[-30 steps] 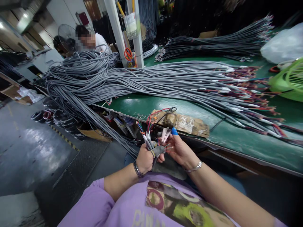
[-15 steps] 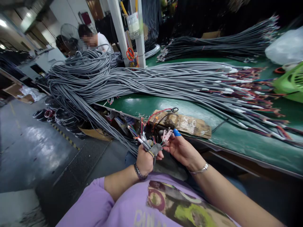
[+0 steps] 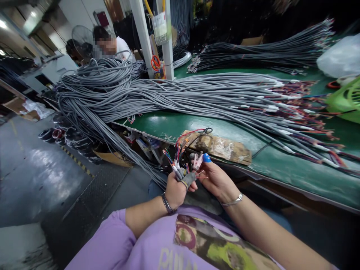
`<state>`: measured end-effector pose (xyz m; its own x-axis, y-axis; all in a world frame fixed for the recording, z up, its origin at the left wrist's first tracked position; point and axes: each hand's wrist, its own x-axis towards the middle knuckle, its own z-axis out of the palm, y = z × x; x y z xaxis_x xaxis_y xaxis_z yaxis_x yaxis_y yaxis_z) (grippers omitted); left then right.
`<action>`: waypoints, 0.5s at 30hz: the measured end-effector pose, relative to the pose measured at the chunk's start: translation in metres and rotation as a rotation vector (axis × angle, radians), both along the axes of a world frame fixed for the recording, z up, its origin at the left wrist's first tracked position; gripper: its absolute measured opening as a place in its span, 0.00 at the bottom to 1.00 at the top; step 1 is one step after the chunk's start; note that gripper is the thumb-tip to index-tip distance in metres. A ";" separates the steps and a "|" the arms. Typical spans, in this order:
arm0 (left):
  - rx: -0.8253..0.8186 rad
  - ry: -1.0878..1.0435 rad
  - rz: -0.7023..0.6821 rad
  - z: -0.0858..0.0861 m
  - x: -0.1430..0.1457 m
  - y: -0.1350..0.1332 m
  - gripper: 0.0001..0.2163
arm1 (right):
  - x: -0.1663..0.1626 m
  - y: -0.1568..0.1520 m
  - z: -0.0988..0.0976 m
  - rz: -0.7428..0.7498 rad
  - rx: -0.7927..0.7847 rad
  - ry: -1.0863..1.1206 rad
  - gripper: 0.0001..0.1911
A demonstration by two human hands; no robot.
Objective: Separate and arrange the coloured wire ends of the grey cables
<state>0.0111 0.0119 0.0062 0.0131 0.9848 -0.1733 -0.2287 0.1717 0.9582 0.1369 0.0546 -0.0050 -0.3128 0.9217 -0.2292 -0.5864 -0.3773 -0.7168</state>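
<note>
My left hand (image 3: 176,190) is closed around the ends of a few grey cables (image 3: 177,170) whose stripped coloured wires fan upward. A grey cot covers its thumb. My right hand (image 3: 214,179), with a blue cot on one fingertip, pinches a small pink connector (image 3: 198,161) and thin wires close to those cable ends. Both hands are held just in front of the green bench's near edge (image 3: 270,170), above my lap.
A big pile of long grey cables (image 3: 180,93) lies across the green bench and hangs off its left end. A taped cardboard pad (image 3: 225,147) sits near the edge. A green fan (image 3: 344,99) is at right. Another person (image 3: 109,43) sits far left.
The cable ends in my left hand have tilted back upright after leaning left. My right hand stays against them with the connector.
</note>
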 end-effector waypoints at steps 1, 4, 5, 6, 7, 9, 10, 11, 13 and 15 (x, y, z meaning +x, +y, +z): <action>-0.002 0.001 0.000 0.000 0.000 0.000 0.21 | 0.000 -0.001 0.001 -0.035 -0.041 0.033 0.21; 0.005 -0.001 -0.011 -0.002 -0.003 -0.002 0.21 | 0.002 -0.002 0.003 -0.059 -0.143 0.105 0.20; 0.010 -0.001 -0.013 -0.002 -0.004 -0.003 0.20 | 0.004 -0.003 0.003 -0.033 -0.159 0.109 0.20; 0.018 0.003 -0.016 -0.003 -0.005 -0.004 0.20 | 0.006 -0.003 0.003 -0.003 -0.169 0.109 0.21; 0.027 0.010 -0.019 -0.004 -0.007 -0.005 0.20 | 0.008 -0.003 0.004 0.024 -0.171 0.108 0.21; 0.045 0.022 -0.025 -0.004 -0.009 -0.006 0.20 | 0.011 -0.003 0.005 0.069 -0.159 0.099 0.21; 0.051 0.026 -0.026 -0.004 -0.009 -0.007 0.20 | 0.012 -0.003 0.006 0.086 -0.150 0.092 0.21; 0.055 0.026 -0.021 -0.004 -0.010 -0.007 0.20 | 0.013 -0.003 0.007 0.096 -0.142 0.083 0.21; 0.059 0.018 -0.002 -0.002 -0.010 -0.006 0.19 | 0.013 -0.002 0.010 0.097 -0.131 0.049 0.19; 0.066 0.008 0.017 0.000 -0.009 -0.003 0.18 | 0.011 -0.002 0.010 0.071 -0.119 0.018 0.16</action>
<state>0.0025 0.0086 0.0059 -0.0053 0.9942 -0.1075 -0.2234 0.1037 0.9692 0.1479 0.0524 0.0053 -0.3814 0.8637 -0.3294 -0.5673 -0.5001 -0.6543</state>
